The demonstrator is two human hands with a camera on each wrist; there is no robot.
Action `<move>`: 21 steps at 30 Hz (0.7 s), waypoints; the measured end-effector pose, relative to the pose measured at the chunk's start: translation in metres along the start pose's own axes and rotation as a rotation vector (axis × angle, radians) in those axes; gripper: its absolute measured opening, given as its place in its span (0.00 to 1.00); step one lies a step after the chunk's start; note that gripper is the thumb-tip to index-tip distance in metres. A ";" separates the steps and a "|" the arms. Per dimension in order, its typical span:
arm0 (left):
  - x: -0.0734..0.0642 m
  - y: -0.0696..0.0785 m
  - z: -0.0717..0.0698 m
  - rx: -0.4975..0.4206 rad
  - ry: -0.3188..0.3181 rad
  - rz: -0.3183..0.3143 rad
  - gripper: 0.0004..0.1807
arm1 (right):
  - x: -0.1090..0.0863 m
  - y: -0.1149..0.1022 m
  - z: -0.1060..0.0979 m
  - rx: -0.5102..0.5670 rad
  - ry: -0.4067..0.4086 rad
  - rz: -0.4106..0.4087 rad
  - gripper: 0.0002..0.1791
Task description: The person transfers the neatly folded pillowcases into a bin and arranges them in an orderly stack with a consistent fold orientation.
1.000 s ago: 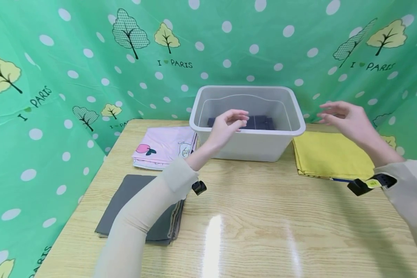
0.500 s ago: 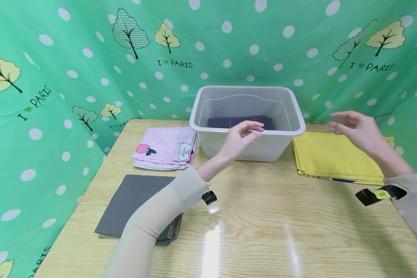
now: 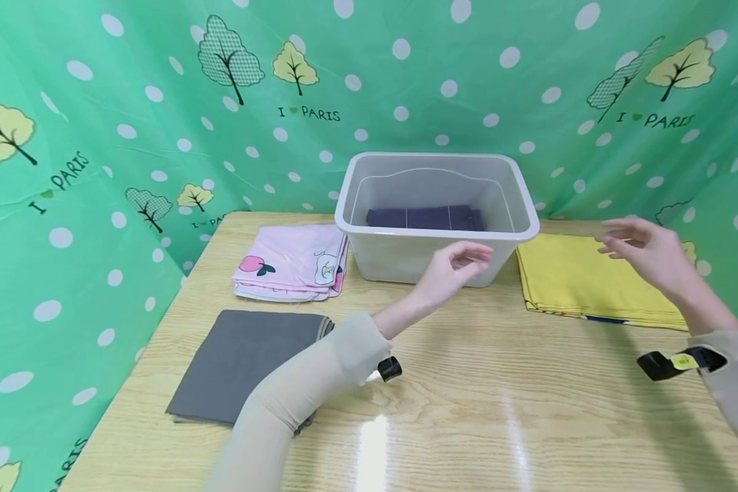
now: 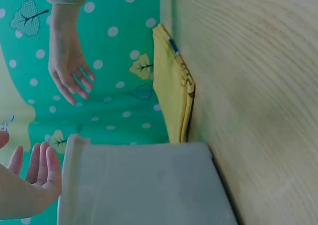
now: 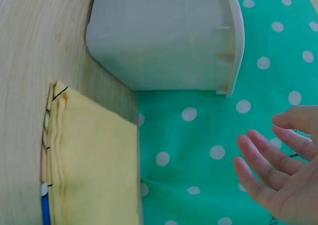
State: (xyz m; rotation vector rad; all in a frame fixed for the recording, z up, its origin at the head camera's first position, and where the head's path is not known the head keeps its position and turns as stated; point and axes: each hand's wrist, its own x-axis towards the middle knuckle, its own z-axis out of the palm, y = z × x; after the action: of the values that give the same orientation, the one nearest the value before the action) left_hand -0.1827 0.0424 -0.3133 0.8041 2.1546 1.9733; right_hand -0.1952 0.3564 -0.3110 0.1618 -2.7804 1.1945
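Observation:
My left hand (image 3: 450, 275) is raised in front of the grey plastic bin (image 3: 369, 260), its fingers loosely bent and nothing in them. In the left wrist view the same hand (image 4: 35, 183) shows beside the bin's rim. Over the yellow folded cloth (image 3: 584, 280) hovers my right hand (image 3: 648, 253), also holding nothing; its relaxed, spread fingers appear in the right wrist view. Inside the bin a dark navy folded cloth (image 3: 427, 218) lies on the bottom, its lower edge hidden by the front wall.
A pink folded cloth (image 3: 289, 260) with a fruit print lies left of the bin. Nearer, a dark grey folded cloth (image 3: 246, 362) is partly covered by my left sleeve. Behind the wooden table (image 3: 467, 410) hangs a green dotted curtain (image 3: 406, 82).
My left hand has moved right and toward me, away from above the bin, uncovering the navy cloth. The right hand has drifted right and slightly nearer. The cloths and bin stay put.

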 end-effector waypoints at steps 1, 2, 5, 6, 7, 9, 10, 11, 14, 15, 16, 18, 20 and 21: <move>-0.002 0.002 0.002 -0.002 -0.009 -0.006 0.15 | -0.001 0.003 0.000 0.005 -0.001 0.000 0.22; -0.004 0.004 0.004 -0.006 -0.014 -0.014 0.14 | -0.002 0.006 0.000 0.006 -0.001 -0.001 0.21; -0.006 0.004 0.011 -0.016 -0.028 -0.038 0.14 | -0.006 0.013 0.002 0.017 -0.002 -0.004 0.20; -0.007 0.002 0.014 -0.023 -0.031 -0.044 0.14 | -0.007 0.016 0.002 0.014 -0.001 -0.002 0.20; -0.007 0.000 0.016 -0.028 -0.036 -0.050 0.14 | -0.008 0.018 0.002 0.013 0.000 -0.002 0.20; -0.005 -0.008 0.021 -0.033 -0.034 -0.059 0.13 | -0.010 0.024 0.003 0.010 0.001 0.002 0.19; -0.004 -0.014 0.024 -0.043 -0.033 -0.065 0.13 | -0.011 0.027 0.003 0.013 0.002 0.005 0.18; -0.002 -0.019 0.026 -0.047 -0.030 -0.068 0.13 | -0.011 0.030 0.003 0.018 0.000 0.009 0.18; 0.002 -0.036 0.035 -0.040 -0.013 -0.094 0.13 | -0.013 0.042 0.003 0.035 -0.004 0.013 0.19; 0.004 -0.042 0.037 -0.047 -0.009 -0.104 0.12 | -0.013 0.047 0.002 0.039 -0.005 0.015 0.20; 0.005 -0.045 0.040 -0.043 0.002 -0.115 0.12 | -0.012 0.053 0.002 0.049 -0.008 0.013 0.22; 0.006 -0.051 0.045 -0.046 0.016 -0.134 0.12 | -0.011 0.066 0.002 0.076 -0.002 0.029 0.23; 0.007 -0.056 0.049 -0.054 0.030 -0.150 0.12 | -0.011 0.076 0.002 0.103 0.002 0.033 0.23; 0.008 -0.058 0.051 -0.056 0.034 -0.159 0.12 | -0.011 0.079 0.001 0.109 0.002 0.037 0.23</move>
State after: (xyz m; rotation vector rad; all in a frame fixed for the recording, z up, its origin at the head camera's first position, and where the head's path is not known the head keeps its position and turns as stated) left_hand -0.1853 0.0907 -0.3746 0.5757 2.0990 1.9719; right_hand -0.1952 0.4105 -0.3700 0.1183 -2.7295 1.3550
